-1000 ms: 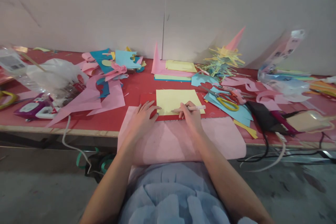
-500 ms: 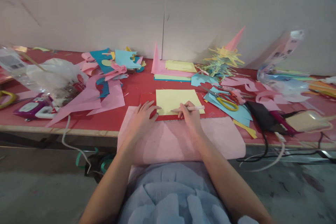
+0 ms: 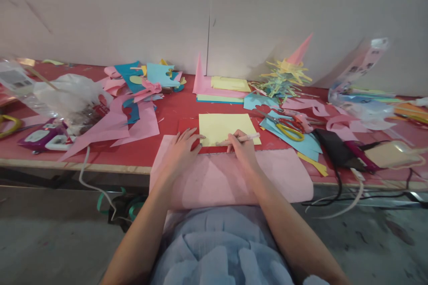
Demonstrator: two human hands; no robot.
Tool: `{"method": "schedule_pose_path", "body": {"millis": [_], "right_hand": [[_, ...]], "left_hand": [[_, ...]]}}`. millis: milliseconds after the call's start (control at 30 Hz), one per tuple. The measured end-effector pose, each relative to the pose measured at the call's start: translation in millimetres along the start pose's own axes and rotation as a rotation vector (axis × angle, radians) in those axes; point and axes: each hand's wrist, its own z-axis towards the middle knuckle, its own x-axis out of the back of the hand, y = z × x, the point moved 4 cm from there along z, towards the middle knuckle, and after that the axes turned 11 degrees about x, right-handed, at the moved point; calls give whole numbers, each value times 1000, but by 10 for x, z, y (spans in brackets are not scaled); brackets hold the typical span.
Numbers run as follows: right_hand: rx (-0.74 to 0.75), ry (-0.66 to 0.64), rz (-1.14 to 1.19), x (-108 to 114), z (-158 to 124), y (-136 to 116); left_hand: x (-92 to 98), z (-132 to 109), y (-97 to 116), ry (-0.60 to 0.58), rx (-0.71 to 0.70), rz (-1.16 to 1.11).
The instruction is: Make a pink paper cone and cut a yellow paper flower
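A yellow paper sheet (image 3: pixel 224 125) lies on a dark red card (image 3: pixel 187 125) at the middle of the red table (image 3: pixel 147 153). My right hand (image 3: pixel 242 147) grips a pink pen (image 3: pixel 241 138), whose tip rests on the sheet's near edge. My left hand (image 3: pixel 182 147) lies flat, fingers spread, with the fingertips at the yellow sheet's left corner. Both wrists rest on a large pink sheet (image 3: pixel 284 176) that hangs over the table's front edge.
Yellow-handled scissors (image 3: pixel 287 130) lie on blue scraps right of the sheet. A stack of pink, yellow and blue paper (image 3: pixel 222 87) sits behind it. Pink and blue offcuts (image 3: pixel 133 107) and a plastic bag (image 3: pixel 67 93) lie left. A black pouch (image 3: pixel 331 147) and cables (image 3: pixel 344 205) are right.
My right hand has slid slightly left along the sheet's near edge with the pen. My left hand has not moved.
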Motion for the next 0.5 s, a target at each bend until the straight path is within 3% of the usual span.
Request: {"method": "schedule_pose_path", "body": {"millis": [500], "right_hand": [[15, 7, 21, -1, -4, -23]], "left_hand": [[-17, 14, -8, 13, -8, 4]]}}
